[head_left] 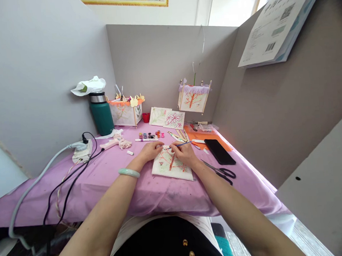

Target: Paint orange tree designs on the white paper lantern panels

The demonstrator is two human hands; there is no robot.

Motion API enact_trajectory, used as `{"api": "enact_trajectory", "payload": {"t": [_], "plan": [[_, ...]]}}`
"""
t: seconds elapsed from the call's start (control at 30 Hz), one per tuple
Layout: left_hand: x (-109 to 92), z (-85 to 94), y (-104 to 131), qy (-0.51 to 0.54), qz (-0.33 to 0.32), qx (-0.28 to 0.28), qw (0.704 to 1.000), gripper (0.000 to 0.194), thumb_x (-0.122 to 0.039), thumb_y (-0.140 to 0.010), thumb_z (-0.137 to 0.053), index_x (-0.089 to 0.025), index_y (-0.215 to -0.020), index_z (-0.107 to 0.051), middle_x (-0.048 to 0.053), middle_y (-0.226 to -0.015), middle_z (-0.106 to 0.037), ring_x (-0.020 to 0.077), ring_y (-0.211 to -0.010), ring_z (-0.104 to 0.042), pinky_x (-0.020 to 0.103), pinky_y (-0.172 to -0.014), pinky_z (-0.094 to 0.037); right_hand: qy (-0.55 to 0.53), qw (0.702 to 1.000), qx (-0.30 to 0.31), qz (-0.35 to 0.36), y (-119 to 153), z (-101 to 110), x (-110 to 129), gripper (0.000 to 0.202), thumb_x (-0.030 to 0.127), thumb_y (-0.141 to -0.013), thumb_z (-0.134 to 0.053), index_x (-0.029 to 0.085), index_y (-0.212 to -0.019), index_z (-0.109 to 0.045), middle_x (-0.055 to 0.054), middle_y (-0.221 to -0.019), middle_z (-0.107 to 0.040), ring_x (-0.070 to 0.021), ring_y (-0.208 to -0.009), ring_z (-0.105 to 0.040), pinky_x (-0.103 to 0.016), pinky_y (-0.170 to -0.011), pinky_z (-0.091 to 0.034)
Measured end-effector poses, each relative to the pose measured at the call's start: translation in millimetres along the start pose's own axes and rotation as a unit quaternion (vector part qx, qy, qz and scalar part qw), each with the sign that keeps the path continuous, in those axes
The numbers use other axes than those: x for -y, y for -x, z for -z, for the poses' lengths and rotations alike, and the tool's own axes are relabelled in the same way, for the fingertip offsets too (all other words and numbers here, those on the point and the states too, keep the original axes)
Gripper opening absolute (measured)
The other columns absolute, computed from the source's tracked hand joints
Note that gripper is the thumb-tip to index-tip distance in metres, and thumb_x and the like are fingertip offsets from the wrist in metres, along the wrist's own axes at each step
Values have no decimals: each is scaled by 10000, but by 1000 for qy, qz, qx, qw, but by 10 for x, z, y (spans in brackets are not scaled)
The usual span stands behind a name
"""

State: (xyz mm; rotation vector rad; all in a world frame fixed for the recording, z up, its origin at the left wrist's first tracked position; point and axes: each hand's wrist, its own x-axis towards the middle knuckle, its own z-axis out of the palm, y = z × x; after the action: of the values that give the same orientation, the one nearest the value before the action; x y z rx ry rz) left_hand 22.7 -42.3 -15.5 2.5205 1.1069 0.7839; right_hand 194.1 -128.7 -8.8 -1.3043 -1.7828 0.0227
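A white square painted panel [173,167] with a red-orange tree and small green marks lies on the purple tablecloth in front of me. My left hand [151,152] is at its upper left corner, fingers curled together on the edge. Between the fingers of my right hand [185,154] is a thin blue paintbrush [186,143], slanting toward the panel's top; its tip is near my left fingertips. Behind the hands stand small paint pots [151,135] in several colours and a white-and-purple marker [146,140]. A small white cap [129,152] lies to the left.
Scissors [221,171] and a black phone [219,152] lie right, beside an orange sheet [194,132]. A pink glue gun [116,142], power strip [82,150] with cables and green bottle [101,115] are left. A decorated box [126,113] and hanging lantern [194,99] are behind.
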Motion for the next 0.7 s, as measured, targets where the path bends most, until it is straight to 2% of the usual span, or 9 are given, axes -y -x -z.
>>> {"api": "enact_trajectory", "payload": {"t": [0.43, 0.7], "plan": [[-5, -1, -3, -1, 4, 1, 1000, 366, -303, -801, -416, -187, -1090, -609, 47, -1099, -634, 178, -999, -563, 266, -871, -421, 25, 1000, 5, 0, -7, 37, 38, 290, 306, -854, -405, 196, -720, -638, 3, -633, -650, -114, -627, -593, -199, -612, -384], [-20, 13, 11, 9, 12, -2, 1000, 366, -303, -794, -436, -190, -1095, -610, 49, -1084, -640, 178, -951, -581, 276, -867, -430, 97, 992, -72, -47, -40, 12, -78, 300, 332, -863, -387, 202, -776, -643, -18, -715, -672, -136, -696, -602, -207, -636, -387]]}}
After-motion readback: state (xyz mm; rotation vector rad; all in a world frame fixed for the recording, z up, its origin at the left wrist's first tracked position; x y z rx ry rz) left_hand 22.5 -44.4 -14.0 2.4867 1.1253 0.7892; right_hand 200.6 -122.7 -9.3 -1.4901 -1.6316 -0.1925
